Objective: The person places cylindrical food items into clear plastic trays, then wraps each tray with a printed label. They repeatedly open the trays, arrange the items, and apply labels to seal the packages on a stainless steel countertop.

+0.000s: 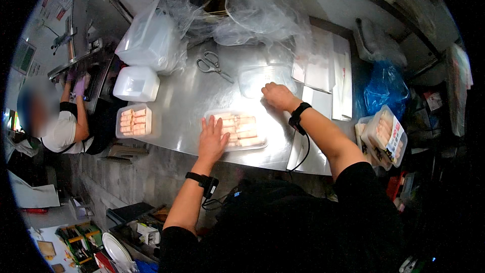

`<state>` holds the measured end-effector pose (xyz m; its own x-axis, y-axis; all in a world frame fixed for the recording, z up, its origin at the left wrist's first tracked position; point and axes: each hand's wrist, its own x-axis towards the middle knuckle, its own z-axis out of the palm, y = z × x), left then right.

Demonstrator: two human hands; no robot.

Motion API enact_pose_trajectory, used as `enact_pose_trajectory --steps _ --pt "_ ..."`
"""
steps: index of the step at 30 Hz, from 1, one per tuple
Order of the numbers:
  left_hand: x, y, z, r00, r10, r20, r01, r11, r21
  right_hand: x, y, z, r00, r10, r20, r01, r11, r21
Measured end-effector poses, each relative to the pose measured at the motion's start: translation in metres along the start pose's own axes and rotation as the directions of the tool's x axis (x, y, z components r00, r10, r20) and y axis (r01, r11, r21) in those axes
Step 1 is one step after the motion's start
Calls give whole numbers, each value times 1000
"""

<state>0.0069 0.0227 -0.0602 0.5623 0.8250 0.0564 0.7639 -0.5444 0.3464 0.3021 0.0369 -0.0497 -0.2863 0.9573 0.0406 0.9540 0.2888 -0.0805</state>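
Note:
A clear plastic container of pale rolled food pieces (246,131) lies near the front edge of the steel table (178,121). My left hand (214,138), fingers spread, rests on its left side. Farther back, my right hand (278,96) has its fingers bent at the front edge of a stack of clear plastic lids (252,79); whether it grips one cannot be made out. Metal scissors (213,66) lie with open blades left of the lids. Another container of rolls (133,121) stands at the table's left end.
White plastic tubs (136,83) stand at the back left, with clear plastic film (257,19) behind. White cardboard sleeves (322,64) lie on the right, near packed containers (384,136) and a blue bag (386,87). A gloved co-worker (68,125) is at the far left.

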Motion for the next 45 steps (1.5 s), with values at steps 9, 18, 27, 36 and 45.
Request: enact_pose_trajectory --steps 9,18,27,36,45 --pt "77 42 -7 994 -21 -104 -23 912 -410 -3 9 -27 982 -44 -184 73 985 158" --pt "129 62 16 910 -299 287 346 165 -924 -24 7 -51 972 39 -231 25 963 268" --pt "138 65 28 875 -390 286 352 107 -930 -46 29 -91 840 355 -410 -129 865 485" --pt "137 59 12 896 -442 42 299 529 -794 -68 1 -125 807 186 -561 32 934 356" --pt "53 84 -107 979 -127 159 123 -249 -961 -39 -82 -118 834 -192 -518 315 935 160"
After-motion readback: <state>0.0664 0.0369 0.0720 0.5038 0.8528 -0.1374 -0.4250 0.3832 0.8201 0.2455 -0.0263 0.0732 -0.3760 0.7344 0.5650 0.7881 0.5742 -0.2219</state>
